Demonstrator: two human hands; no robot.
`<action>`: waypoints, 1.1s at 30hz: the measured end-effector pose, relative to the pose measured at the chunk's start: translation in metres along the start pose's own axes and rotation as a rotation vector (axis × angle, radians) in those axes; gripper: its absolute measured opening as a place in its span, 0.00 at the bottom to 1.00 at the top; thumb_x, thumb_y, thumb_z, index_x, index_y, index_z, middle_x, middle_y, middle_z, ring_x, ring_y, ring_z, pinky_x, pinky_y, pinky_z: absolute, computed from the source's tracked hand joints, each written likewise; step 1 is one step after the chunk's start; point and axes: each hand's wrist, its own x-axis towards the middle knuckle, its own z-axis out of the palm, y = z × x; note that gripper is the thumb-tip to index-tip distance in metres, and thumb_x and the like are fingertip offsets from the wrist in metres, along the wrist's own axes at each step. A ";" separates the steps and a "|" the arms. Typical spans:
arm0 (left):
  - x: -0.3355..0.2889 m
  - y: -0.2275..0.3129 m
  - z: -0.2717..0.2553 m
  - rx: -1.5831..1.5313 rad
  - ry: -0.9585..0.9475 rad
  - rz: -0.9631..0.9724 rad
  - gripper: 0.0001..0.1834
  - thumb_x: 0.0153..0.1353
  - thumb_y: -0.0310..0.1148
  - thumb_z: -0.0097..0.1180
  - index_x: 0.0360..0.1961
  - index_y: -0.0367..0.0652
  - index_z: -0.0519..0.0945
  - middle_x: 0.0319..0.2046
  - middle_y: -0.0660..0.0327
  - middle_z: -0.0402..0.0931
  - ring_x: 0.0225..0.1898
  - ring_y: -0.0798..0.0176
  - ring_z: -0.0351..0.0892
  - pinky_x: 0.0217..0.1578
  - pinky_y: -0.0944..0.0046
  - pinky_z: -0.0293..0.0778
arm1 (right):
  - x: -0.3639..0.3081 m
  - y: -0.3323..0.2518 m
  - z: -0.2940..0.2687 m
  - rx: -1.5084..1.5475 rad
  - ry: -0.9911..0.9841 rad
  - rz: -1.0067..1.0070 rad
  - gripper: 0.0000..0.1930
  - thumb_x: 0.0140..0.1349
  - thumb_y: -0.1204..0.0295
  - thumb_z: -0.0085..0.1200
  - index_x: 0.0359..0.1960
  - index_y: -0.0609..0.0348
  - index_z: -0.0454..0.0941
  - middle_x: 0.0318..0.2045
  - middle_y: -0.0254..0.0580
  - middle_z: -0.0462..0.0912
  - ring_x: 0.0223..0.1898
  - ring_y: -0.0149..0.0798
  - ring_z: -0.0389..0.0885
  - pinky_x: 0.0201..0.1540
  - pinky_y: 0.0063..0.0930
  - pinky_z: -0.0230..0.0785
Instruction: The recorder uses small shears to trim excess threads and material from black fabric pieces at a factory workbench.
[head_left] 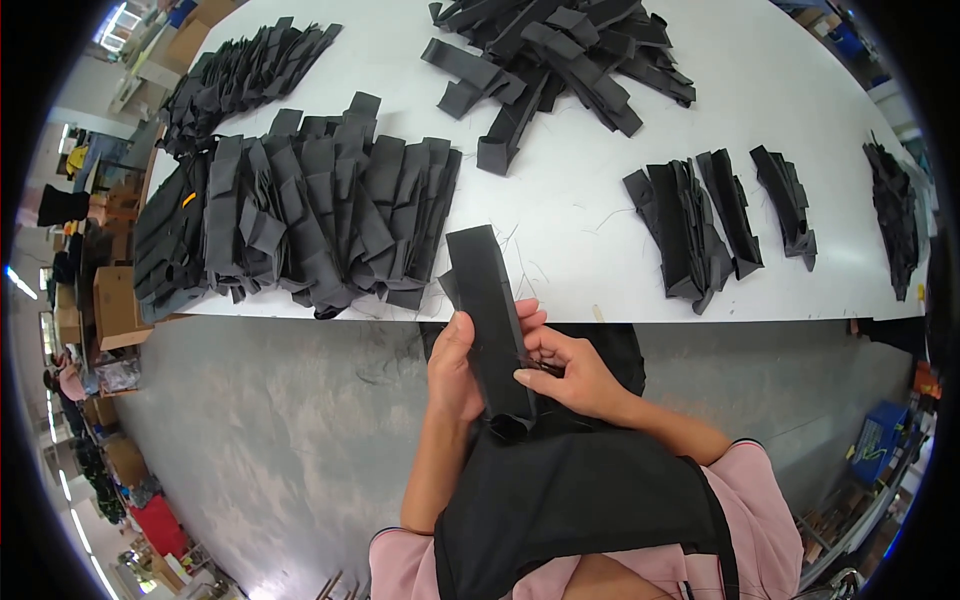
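A folded black fabric strip (pixel 484 300) is held up lengthwise in front of me, just off the table's near edge. My left hand (pixel 456 365) is closed round its left side, the thumb along the edge. At the strip's lower right edge is my right hand (pixel 580 375), its thumb and fingers bent together. Something small and dark shows between those fingers, too hidden to name. The strip's lower end curls open above my black apron (pixel 590 490). Loose dark threads (pixel 520 260) lie on the table beside the strip's upper end.
On the white table (pixel 560 240), a wide row of black fabric strips (pixel 320 210) lies at left, with another bundle (pixel 245 80) behind. A loose heap (pixel 570 60) sits at the far middle. Smaller bundles (pixel 685 235) lie at right. Cardboard boxes (pixel 120 305) stand left.
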 end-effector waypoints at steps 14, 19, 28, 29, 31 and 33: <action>-0.003 -0.002 0.013 -0.189 0.080 -0.045 0.29 0.68 0.49 0.35 0.51 0.30 0.67 0.36 0.45 0.75 0.32 0.52 0.77 0.34 0.59 0.75 | 0.019 -0.033 -0.030 -0.906 0.420 -0.655 0.15 0.46 0.79 0.59 0.38 0.56 0.77 0.28 0.38 0.73 0.22 0.38 0.73 0.23 0.29 0.64; -0.003 -0.002 0.014 -0.299 0.075 -0.031 0.28 0.68 0.49 0.35 0.49 0.30 0.68 0.36 0.45 0.75 0.32 0.52 0.77 0.34 0.59 0.75 | 0.019 -0.030 -0.029 -0.896 0.403 -0.641 0.15 0.45 0.83 0.59 0.37 0.58 0.80 0.24 0.39 0.73 0.21 0.36 0.73 0.22 0.25 0.64; -0.001 -0.005 0.013 -0.233 0.022 -0.070 0.28 0.68 0.49 0.35 0.50 0.29 0.67 0.37 0.45 0.75 0.32 0.52 0.77 0.35 0.60 0.75 | 0.011 -0.023 -0.028 -0.732 0.522 -0.623 0.14 0.46 0.82 0.59 0.37 0.58 0.80 0.24 0.38 0.72 0.19 0.37 0.72 0.22 0.26 0.64; -0.002 -0.005 0.013 -0.225 0.040 -0.075 0.29 0.68 0.49 0.36 0.50 0.29 0.67 0.37 0.45 0.75 0.32 0.53 0.77 0.35 0.61 0.75 | 0.009 -0.025 -0.027 -0.731 0.522 -0.624 0.14 0.46 0.82 0.59 0.37 0.58 0.80 0.24 0.38 0.72 0.19 0.37 0.72 0.22 0.26 0.64; -0.003 -0.004 0.012 -0.216 0.063 -0.073 0.29 0.68 0.49 0.36 0.50 0.29 0.68 0.37 0.45 0.75 0.32 0.53 0.77 0.35 0.61 0.75 | 0.005 -0.033 -0.024 -0.718 0.523 -0.602 0.13 0.46 0.82 0.59 0.36 0.58 0.80 0.24 0.38 0.72 0.19 0.36 0.72 0.21 0.26 0.64; -0.002 -0.006 0.012 -0.204 0.051 -0.074 0.28 0.67 0.49 0.37 0.50 0.29 0.68 0.37 0.45 0.75 0.33 0.53 0.77 0.35 0.61 0.75 | 0.011 -0.025 -0.031 -0.731 0.472 -0.574 0.13 0.46 0.82 0.59 0.36 0.57 0.80 0.24 0.37 0.72 0.20 0.35 0.73 0.21 0.25 0.64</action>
